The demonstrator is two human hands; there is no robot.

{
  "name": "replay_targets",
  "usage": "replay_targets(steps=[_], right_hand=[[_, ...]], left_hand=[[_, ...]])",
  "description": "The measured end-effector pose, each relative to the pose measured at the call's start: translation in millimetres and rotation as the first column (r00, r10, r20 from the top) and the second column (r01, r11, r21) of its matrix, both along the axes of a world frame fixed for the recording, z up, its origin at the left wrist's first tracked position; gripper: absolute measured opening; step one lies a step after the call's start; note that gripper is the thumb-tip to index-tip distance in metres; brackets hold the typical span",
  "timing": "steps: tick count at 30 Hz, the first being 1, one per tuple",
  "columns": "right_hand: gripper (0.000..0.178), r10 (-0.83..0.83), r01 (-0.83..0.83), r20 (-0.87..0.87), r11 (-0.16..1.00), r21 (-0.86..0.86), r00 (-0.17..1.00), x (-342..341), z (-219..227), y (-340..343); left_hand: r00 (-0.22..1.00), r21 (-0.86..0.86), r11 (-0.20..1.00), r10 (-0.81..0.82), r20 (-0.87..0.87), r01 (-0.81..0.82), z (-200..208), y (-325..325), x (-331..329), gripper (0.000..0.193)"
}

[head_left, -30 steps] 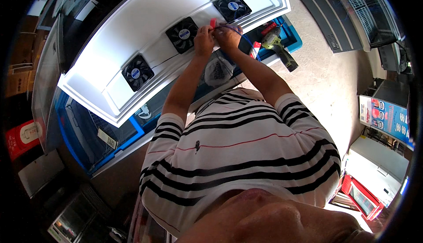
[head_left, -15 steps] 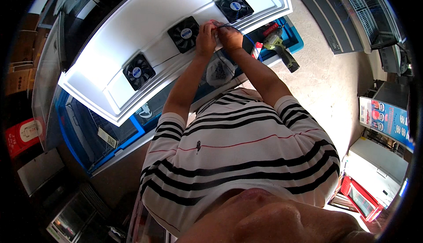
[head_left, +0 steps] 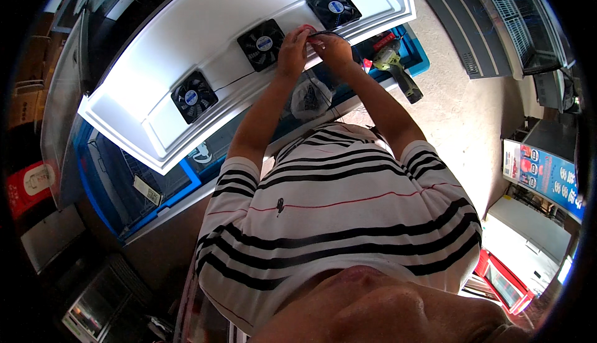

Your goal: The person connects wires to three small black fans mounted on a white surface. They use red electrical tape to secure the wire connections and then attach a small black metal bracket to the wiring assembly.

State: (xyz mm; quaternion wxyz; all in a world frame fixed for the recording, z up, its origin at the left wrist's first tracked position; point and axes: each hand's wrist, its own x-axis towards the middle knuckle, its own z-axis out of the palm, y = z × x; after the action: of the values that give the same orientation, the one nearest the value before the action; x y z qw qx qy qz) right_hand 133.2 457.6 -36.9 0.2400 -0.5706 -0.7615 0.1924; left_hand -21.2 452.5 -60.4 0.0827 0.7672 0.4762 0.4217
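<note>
Both my hands meet at the near edge of a white panel [head_left: 205, 38] with three black fans set in it. My left hand [head_left: 292, 52], just right of the middle fan [head_left: 261, 45], pinches a small red piece [head_left: 307, 28]; whether it is wire or tape I cannot tell. My right hand [head_left: 334, 51] is closed beside it, below the right fan [head_left: 334, 9], with dark wires [head_left: 324, 33] at its fingertips. The fingertips partly hide what they hold. At the panel's left end is the third fan [head_left: 194, 97], with a thin wire [head_left: 233, 82] running toward the middle one.
Beneath the panel lies a blue-framed glass-topped cabinet [head_left: 193, 178]. A green and black power drill [head_left: 395, 69] rests on its right end. A clear plastic bag [head_left: 311, 97] sits between my forearms. Grey panels [head_left: 457, 20] stand at the right, beyond pale floor [head_left: 460, 119].
My right hand has shifted slightly right, and its forearm has swung outward. The blue wire loop that hung beside it has dropped from sight. My left hand stays nearly in place.
</note>
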Motion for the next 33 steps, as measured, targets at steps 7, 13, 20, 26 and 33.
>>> replay_targets(steps=[7,13,20,26,33], right_hand=[[0.031,0.131,-0.134,-0.032,0.984,-0.12,0.991,8.2,8.5,7.0],[0.025,0.041,-0.043,-0.117,0.999,-0.017,0.992,1.6,4.6,-7.8],[0.027,-0.011,0.019,0.216,0.999,-0.032,0.976,-14.0,16.4,-8.3],[0.03,-0.027,0.066,0.292,0.99,-0.126,0.956,-22.5,26.7,-23.9],[0.038,0.082,-0.074,0.139,0.995,-0.063,0.987,-17.2,2.2,-18.9]], left_hand=[[0.998,-0.062,0.998,0.015,-0.058,-0.019,-19.0,8.4,-1.9,0.024],[0.999,-0.194,0.981,-0.008,0.054,0.019,7.0,9.2,-4.6,0.013],[0.923,-0.172,0.969,0.105,-0.37,-0.179,32.8,8.1,-10.7,0.015],[0.923,-0.275,0.942,0.08,-0.376,-0.194,19.4,14.4,-11.0,0.015],[0.984,-0.385,0.923,-0.072,-0.163,0.004,20.3,25.8,-27.3,0.013]])
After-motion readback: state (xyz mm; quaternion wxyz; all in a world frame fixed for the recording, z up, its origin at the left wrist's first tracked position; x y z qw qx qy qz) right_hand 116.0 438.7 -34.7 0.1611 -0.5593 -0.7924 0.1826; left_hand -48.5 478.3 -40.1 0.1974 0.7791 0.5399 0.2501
